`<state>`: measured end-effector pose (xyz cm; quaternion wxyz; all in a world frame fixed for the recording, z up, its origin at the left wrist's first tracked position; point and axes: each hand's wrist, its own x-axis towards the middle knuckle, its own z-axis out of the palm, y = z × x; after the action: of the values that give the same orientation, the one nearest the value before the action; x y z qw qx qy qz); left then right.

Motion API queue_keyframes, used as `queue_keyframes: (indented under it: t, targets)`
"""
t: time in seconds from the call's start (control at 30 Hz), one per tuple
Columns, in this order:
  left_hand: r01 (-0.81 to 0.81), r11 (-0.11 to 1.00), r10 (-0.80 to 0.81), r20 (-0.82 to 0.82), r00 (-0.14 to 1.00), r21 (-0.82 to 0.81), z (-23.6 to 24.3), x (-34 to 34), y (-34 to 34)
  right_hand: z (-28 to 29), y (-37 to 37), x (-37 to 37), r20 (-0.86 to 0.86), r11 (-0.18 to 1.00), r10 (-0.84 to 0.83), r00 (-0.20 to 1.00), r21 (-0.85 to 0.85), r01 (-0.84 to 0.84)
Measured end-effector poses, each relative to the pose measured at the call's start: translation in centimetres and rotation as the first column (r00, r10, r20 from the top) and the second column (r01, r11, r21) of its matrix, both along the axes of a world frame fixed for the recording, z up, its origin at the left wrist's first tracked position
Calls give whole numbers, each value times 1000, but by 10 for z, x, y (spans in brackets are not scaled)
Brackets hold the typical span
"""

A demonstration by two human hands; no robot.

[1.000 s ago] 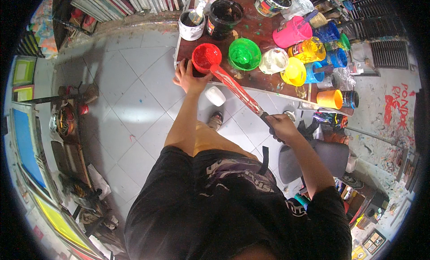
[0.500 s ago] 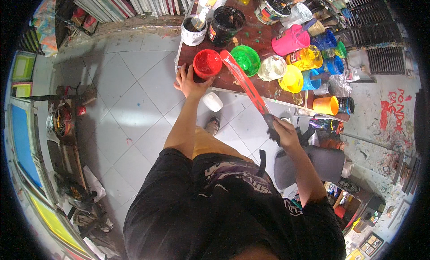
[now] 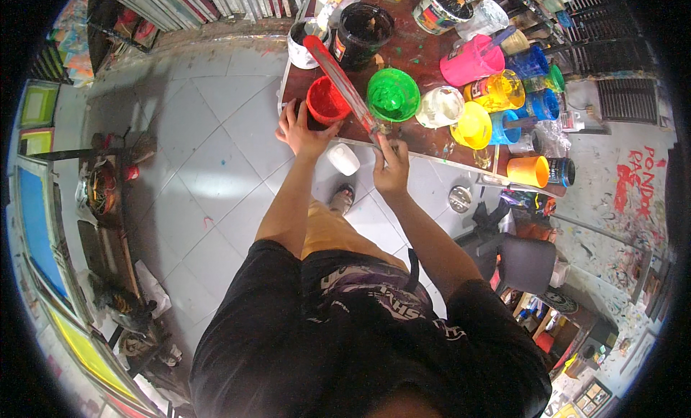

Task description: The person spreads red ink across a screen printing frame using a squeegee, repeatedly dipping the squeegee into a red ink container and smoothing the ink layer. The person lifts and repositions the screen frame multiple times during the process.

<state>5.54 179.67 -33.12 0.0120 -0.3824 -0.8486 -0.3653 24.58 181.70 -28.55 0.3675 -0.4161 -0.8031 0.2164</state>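
Head cam: your left hand (image 3: 301, 130) cups the red paint tub (image 3: 327, 101) at the table's (image 3: 403, 55) near edge. Right hand (image 3: 391, 166) is clamped around the red-coated stir stick (image 3: 344, 83), which angles toward 11 o'clock over the tub. Looks like mid-stir, so next you'd dip it back in.

Paint tub (image 3: 325, 101) left of another tub (image 3: 393, 94) (both on table (image 3: 417, 141)).

Black short-sleeved shirt (image 3: 374, 346) — pale, partly unreadable chest print, mustard shorts (image 3: 327, 234), perhaps a sandal (image 3: 343, 198)
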Motion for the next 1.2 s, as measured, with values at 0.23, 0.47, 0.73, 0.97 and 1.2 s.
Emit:
queue_keyframes:
  t: [0.23, 0.47, 0.73, 0.97, 1.2]
  targets:
    - [-4, 1000, 4, -5, 1000, 0, -2, -2, 1, -8, 7, -35, 34, 999, 14, 999, 38, -16]
    - [0, 1000, 0, 13, 1000, -23, 3, -1, 2, -23, 16, -55, -39, 994, 1, 999, 112, 4]
    - [-26, 1000, 26, -19, 999, -7, 0, 0, 4, -28, 18, -52, 60, 985, -1, 998, 174, -10]
    - [-38, 999, 38, -6, 999, -23, 1, 1, 6, -28, 20, -45, 166, 990, 34, 986, 132, -56]
    - [-25, 1000, 25, 9, 1000, -16, -3, -1, 6, -33, 11, -17, 263, 996, 46, 964, 67, -66]
